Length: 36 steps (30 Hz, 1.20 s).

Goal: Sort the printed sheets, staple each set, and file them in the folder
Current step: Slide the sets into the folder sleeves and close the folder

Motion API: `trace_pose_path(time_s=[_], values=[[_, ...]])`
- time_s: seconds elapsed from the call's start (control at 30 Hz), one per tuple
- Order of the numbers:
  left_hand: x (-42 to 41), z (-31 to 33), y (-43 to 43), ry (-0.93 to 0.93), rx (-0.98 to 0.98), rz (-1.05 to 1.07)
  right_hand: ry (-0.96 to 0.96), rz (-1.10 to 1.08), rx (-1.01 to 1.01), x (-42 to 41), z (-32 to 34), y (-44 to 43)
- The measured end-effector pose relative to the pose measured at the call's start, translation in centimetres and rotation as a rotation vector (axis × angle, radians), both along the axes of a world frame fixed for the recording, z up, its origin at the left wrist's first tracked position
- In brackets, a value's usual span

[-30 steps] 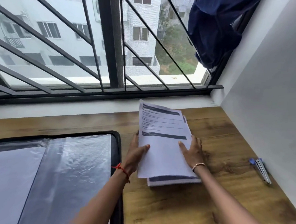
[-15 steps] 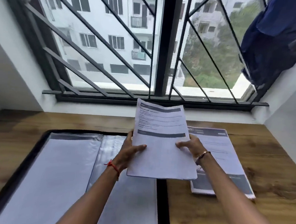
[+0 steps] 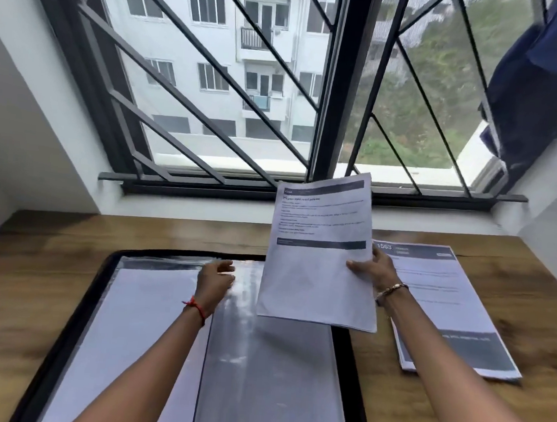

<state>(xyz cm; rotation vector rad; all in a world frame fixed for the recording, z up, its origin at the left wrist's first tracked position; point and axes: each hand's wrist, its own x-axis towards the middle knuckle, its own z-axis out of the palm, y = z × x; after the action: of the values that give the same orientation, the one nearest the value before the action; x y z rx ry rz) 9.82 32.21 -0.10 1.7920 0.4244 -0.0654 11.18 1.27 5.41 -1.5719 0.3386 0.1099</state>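
My right hand (image 3: 373,270) grips a printed set of sheets (image 3: 316,269) by its right edge and holds it tilted up above the open folder (image 3: 108,274). The folder lies flat on the wooden desk, black-rimmed, with clear plastic sleeves; the left sleeve holds white paper. My left hand (image 3: 214,280) hovers over the folder's middle sleeve with fingers relaxed and holds nothing. A second printed stack (image 3: 445,305), headed 1563, lies on the desk to the right of the folder.
The wooden desk (image 3: 52,261) runs up to a white sill below a barred window (image 3: 213,91). White walls close in on both sides. A dark blue cloth (image 3: 542,91) hangs at the upper right.
The set was lifted off the stack and carried left over the folder. My left hand has let go of it and moved left above the sleeves; only my right hand holds it now.
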Motion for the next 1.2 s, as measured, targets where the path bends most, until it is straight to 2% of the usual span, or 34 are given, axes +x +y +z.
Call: trace_pose_path(time_s=[0.13, 0.3, 0.47, 0.6, 0.77, 0.9, 1.2], values=[[1.2, -0.7, 0.8, -0.056, 0.304, -0.122, -0.024, -0.06, 0.055, 1.2, -0.2, 0.6], [2.8, -1.9, 0.5, -0.146, 0.518, -0.305, -0.032, -0.086, 0.067, 2.5, -1.2, 1.4], [3.3, -2.2, 0.2, -0.159, 0.671, -0.275, -0.051, -0.091, 0.077, 3.5, -1.7, 1.8], [3.5, -2.3, 0.4, -0.2, 0.689, -0.249, -0.053, -0.128, 0.111, 4.3, -2.0, 1.9], [3.5, -3.1, 0.9, -0.309, 0.587, -0.265, -0.14, -0.151, 0.139, 5.5, -0.8, 2.9], [2.9, -3.5, 1.5, -0.37, 0.565, -0.242, -0.244, -0.133, 0.019, 7.1, 0.7, 4.8], [2.8, -3.7, 2.1, -0.485, 0.453, -0.28, -0.36, 0.138, -0.268, 9.9, 2.9, 8.4]])
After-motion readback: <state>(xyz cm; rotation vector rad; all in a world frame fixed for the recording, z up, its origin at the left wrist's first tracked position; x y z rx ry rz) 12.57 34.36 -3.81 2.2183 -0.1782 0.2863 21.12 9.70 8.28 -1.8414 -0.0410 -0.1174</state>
